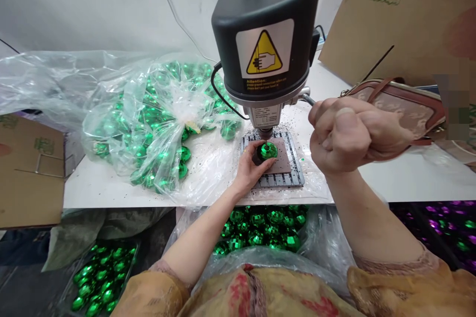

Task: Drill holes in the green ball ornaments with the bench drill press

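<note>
Under the bit of a black bench drill press [266, 44], my left hand [250, 164] grips a shiny green faceted ball [269, 151] between thumb and fingers. The drill's tip meets the top of the ball, or nearly so. A pinkish pad [285, 162] lies beneath, on the slotted metal base [297, 176]. To the right and higher up, my right hand [344, 133] is closed in a fist around the end of the press's metal lever [307, 98]; the grip itself is hidden inside the fingers.
Left on the white table [111, 190], a clear plastic bag [148, 124] spills green balls. More green balls [256, 233] fill plastic on my lap. A tray of green balls [100, 277] sits low left. A brown bag [401, 104] and cardboard box [401, 20] stand right. Dark shavings dot the table.
</note>
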Tool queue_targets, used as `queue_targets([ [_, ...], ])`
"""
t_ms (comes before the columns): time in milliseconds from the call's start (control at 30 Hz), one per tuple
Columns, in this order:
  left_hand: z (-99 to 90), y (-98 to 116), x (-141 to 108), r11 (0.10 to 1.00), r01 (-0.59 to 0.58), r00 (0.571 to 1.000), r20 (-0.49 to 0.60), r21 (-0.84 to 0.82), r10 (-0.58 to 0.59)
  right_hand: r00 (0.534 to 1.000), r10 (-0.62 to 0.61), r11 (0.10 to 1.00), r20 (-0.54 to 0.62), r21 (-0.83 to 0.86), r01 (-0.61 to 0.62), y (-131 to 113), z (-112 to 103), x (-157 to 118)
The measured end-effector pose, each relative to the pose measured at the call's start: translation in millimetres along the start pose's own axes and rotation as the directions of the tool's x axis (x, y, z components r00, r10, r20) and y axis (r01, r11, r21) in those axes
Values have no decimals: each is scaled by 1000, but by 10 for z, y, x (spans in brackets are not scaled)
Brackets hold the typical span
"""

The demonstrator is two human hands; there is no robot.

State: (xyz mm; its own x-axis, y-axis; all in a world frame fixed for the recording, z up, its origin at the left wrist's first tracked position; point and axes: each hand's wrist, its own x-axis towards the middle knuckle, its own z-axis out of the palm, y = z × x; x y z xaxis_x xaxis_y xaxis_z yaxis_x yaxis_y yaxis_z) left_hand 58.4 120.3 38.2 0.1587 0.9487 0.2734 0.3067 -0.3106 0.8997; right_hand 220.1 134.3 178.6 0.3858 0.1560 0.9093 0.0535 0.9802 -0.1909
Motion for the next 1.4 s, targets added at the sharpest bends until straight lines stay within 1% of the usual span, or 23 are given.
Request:
queue_targets([
  [133, 4, -8, -2, 1000, -9, 1000, 0, 10, 9, 999, -45, 998, 21, -44, 46, 16, -13, -14],
  [267, 9, -6, -4, 1000, -10, 1000, 0, 9, 10, 995, -85, 996, 50, -14, 86, 38, -40, -23],
  [467, 11, 0, -2, 1000, 5, 1000, -4, -1, -5, 992, -109, 994, 69, -7, 109, 75, -98, -134],
  [567, 15, 8, -1, 1000, 10, 1000, -11, 1, -10, 993, -110, 994, 46, -9, 110, 61, -90, -148],
  [633, 24, 18, 10, 1000, 7, 1000, -19, -4, -7, 998, -63, 998, 16, -30, 64, 23, -35, -57],
  [733, 44, 43, 35, 1000, 10, 998, -57, -8, -10, 995, 86, 995, -42, -53, -88, -44, 109, 215],
  [767, 48, 57, 35, 1000, 10, 996, -84, -3, -10, 986, 156, 987, -59, -36, -158, -56, 159, 314],
  [800, 47, 76, 24, 1000, 6, 993, -115, 5, -6, 980, 194, 981, -55, 3, -194, -59, 205, 403],
  [867, 26, 129, -53, 999, -20, 981, -194, 39, 27, 971, 232, 972, -62, 53, -228, -41, 269, 531],
  [933, -24, 195, -227, 989, -85, 955, -272, 117, 115, 969, 241, 970, -59, 49, -238, -6, 293, 585],
  [967, -57, 226, -353, 976, -142, 939, -289, 167, 186, 969, 241, 970, -54, 35, -240, 11, 293, 591],
  [1000, -90, 248, -500, 952, -215, 921, -279, 218, 271, 970, 238, 971, -49, 28, -236, 25, 290, 589],
  [1033, -119, 257, -662, 917, -300, 901, -238, 264, 363, 971, 233, 972, -45, 34, -232, 37, 285, 584],
  [1067, -139, 248, -831, 869, -393, 876, -166, 299, 453, 973, 226, 973, -45, 48, -224, 45, 281, 579],
  [1133, -132, 173, -1162, 747, -566, 807, 46, 349, 589, 975, 215, 975, -49, 74, -212, 54, 283, 576],
  [1167, -99, 110, -1310, 688, -627, 773, 181, 367, 608, 973, 224, 973, -53, 71, -220, 55, 288, 578],
  [1200, -43, 35, -1440, 644, -667, 745, 327, 374, 582, 969, 240, 970, -59, 56, -237, 57, 293, 580],
  [1233, 33, -45, -1549, 624, -688, 718, 468, 370, 515, 965, 254, 967, -64, 37, -252, 60, 299, 583],
  [1267, 128, -127, -1638, 633, -688, 691, 589, 356, 419, 962, 263, 965, -71, 23, -262, 63, 301, 585],
  [1300, 236, -206, -1706, 662, -668, 660, 682, 340, 316, 960, 270, 963, -77, 18, -269, 68, 301, 587],
  [1333, 351, -279, -1755, 702, -634, 630, 744, 324, 225, 959, 271, 963, -78, 15, -271, 73, 296, 589],
  [1367, 465, -343, -1785, 743, -593, 605, 781, 309, 157, 960, 270, 963, -74, 6, -271, 78, 287, 592],
  [1400, 573, -397, -1798, 780, -549, 591, 799, 299, 110, 959, 276, 960, -65, -29, -279, 82, 274, 596],
])
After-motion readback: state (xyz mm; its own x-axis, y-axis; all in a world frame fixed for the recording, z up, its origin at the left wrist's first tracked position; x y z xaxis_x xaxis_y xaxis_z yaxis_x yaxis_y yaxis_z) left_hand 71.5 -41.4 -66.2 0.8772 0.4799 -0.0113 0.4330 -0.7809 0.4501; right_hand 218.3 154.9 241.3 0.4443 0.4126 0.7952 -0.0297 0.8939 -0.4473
